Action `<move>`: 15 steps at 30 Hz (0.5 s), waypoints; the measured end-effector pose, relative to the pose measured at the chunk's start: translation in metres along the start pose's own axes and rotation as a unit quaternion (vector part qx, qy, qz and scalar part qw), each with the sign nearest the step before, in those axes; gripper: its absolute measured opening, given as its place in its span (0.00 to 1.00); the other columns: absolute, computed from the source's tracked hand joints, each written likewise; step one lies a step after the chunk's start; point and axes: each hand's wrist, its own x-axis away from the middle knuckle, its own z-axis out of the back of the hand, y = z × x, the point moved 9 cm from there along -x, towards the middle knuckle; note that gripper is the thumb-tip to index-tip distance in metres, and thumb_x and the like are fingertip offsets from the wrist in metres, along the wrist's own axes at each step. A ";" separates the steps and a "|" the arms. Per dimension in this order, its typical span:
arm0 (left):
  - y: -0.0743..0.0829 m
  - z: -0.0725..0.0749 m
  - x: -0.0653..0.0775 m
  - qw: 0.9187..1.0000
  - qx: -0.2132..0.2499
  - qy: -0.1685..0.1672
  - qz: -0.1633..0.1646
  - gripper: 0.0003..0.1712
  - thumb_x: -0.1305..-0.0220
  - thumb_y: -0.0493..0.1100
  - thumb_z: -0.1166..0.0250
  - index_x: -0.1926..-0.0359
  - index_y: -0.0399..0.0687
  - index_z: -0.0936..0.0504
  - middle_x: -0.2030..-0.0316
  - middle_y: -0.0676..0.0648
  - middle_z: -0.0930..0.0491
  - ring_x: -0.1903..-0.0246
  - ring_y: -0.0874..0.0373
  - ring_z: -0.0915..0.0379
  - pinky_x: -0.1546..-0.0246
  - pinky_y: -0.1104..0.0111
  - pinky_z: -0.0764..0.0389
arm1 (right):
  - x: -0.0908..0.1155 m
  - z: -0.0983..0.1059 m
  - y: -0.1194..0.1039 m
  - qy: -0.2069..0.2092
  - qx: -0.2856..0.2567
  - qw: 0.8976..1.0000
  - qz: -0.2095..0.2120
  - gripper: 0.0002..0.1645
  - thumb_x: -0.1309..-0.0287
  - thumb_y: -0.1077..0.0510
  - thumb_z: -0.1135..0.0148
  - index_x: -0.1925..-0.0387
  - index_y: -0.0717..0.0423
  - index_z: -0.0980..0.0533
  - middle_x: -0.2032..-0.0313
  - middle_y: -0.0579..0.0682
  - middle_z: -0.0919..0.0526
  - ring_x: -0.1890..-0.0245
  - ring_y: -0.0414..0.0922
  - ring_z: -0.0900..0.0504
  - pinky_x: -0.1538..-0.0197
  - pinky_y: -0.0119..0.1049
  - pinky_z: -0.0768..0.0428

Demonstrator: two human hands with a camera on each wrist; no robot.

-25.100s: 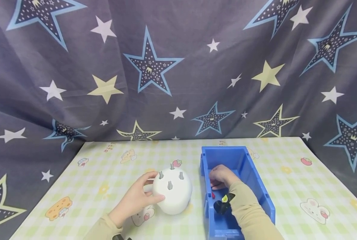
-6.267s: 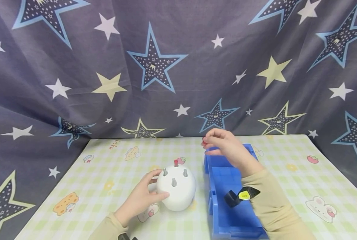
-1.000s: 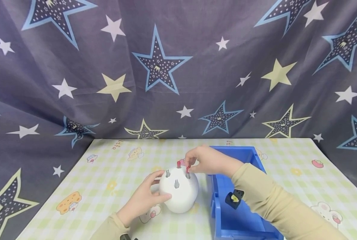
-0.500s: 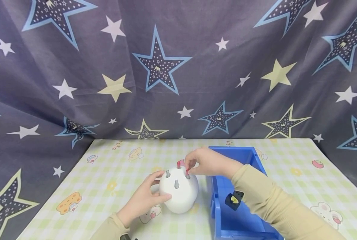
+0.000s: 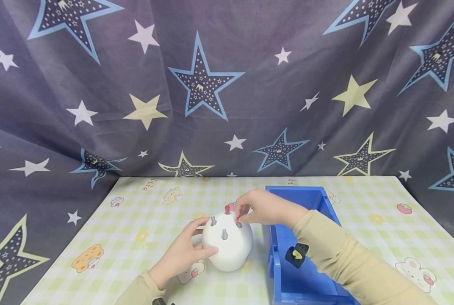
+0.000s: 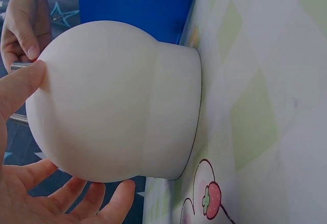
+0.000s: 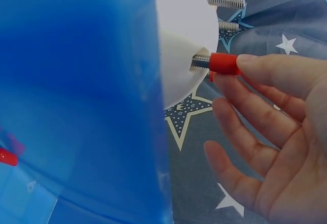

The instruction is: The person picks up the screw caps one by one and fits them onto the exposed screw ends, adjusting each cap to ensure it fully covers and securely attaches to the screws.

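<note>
A white rounded body (image 5: 228, 254) with threaded bolts sticking up from its top stands on the table. My left hand (image 5: 183, 254) grips its left side, thumb at the front; the wrist view shows fingers spread round the white body (image 6: 112, 101). Between thumb and index finger, my right hand (image 5: 265, 206) pinches a red cap (image 7: 225, 64), which sits over the end of the right bolt (image 7: 200, 61); bare thread shows below it. Another red cap (image 5: 227, 209) covers the far bolt. The left bolt (image 5: 213, 220) and front bolt (image 5: 224, 234) are bare.
A blue bin (image 5: 275, 271) stands just right of the white body, under my right forearm. Through its wall, the right wrist view shows a red piece (image 7: 7, 156) inside. A starred cloth (image 5: 288, 84) hangs behind the checked tablecloth (image 5: 135, 212).
Earlier my right hand reached into the bin, then lifted a red cap while the far bolt was capped. That cap is now on the right bolt, slightly lower than a second ago. Left hand holds still.
</note>
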 end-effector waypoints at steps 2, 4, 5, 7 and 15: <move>0.000 0.000 0.000 1.000 0.001 -0.001 -0.001 0.42 0.51 0.41 0.26 0.36 0.43 0.35 0.35 0.39 0.39 0.38 0.38 0.39 0.48 0.64 0.18 | 0.000 0.000 0.000 0.001 -0.002 1.000 0.002 0.05 0.46 0.63 0.34 0.74 0.50 0.20 0.71 0.41 0.16 0.65 0.37 0.19 0.61 0.26 0.19; -0.001 0.000 0.000 1.000 0.002 -0.001 -0.001 0.42 0.51 0.41 0.26 0.36 0.43 0.35 0.34 0.40 0.40 0.38 0.38 0.39 0.48 0.64 0.18 | 0.000 0.000 0.000 0.002 -0.009 1.000 0.004 0.05 0.46 0.63 0.34 0.75 0.51 0.21 0.71 0.41 0.16 0.66 0.36 0.19 0.61 0.25 0.19; -0.001 0.000 0.000 1.000 0.002 -0.002 -0.002 0.42 0.51 0.41 0.26 0.36 0.43 0.35 0.34 0.40 0.40 0.38 0.38 0.39 0.48 0.64 0.18 | 0.000 0.000 0.001 0.002 -0.013 1.000 0.004 0.06 0.46 0.63 0.34 0.75 0.51 0.21 0.72 0.41 0.16 0.66 0.36 0.19 0.61 0.25 0.19; -0.001 -0.001 0.000 1.000 0.003 -0.003 -0.002 0.42 0.51 0.41 0.26 0.36 0.43 0.35 0.34 0.40 0.40 0.38 0.38 0.39 0.48 0.64 0.18 | 0.000 0.000 0.001 0.002 -0.019 1.000 0.004 0.06 0.46 0.64 0.34 0.75 0.51 0.21 0.72 0.41 0.16 0.66 0.36 0.19 0.61 0.26 0.19; -0.001 -0.001 0.000 1.000 0.006 -0.003 -0.001 0.42 0.51 0.40 0.26 0.36 0.42 0.35 0.33 0.39 0.42 0.38 0.38 0.40 0.48 0.65 0.18 | -0.001 -0.003 0.003 0.003 -0.032 0.999 0.005 0.07 0.46 0.64 0.35 0.75 0.51 0.23 0.72 0.41 0.17 0.66 0.35 0.21 0.60 0.27 0.20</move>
